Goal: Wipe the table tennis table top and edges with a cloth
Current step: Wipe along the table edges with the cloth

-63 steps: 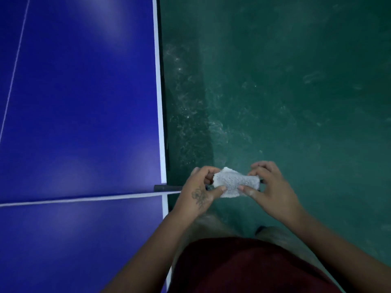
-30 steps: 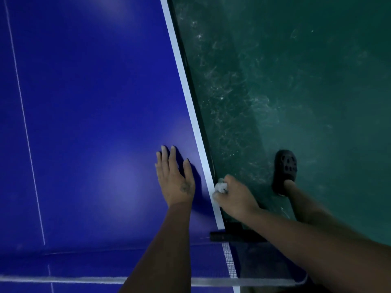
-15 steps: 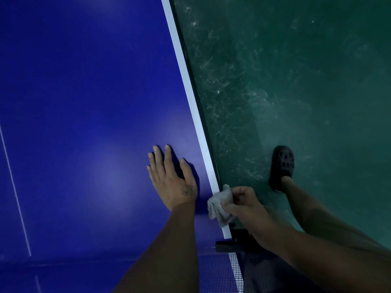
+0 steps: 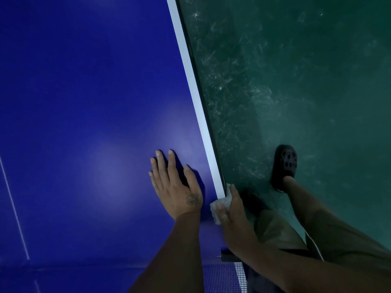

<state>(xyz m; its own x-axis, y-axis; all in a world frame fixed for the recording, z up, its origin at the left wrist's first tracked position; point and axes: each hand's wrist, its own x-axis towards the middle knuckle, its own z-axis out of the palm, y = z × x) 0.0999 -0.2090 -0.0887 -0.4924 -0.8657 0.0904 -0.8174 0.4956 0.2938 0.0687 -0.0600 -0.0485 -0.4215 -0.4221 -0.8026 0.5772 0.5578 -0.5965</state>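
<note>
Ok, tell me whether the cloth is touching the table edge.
Touching. Head view shows the cloth, gripped by the right hand, pressed against the table edge with no gap.

Most of the cloth (image 4: 217, 208) is covered by the right hand (image 4: 233, 214) at lower centre, only a pale corner showing; the table (image 4: 84, 92) runs off the top, left and bottom of the frame; its edge under that hand is hidden; the net (image 4: 220, 278) is cut by the bottom edge, its black clamp (image 4: 225, 256) half behind the right forearm.
</note>
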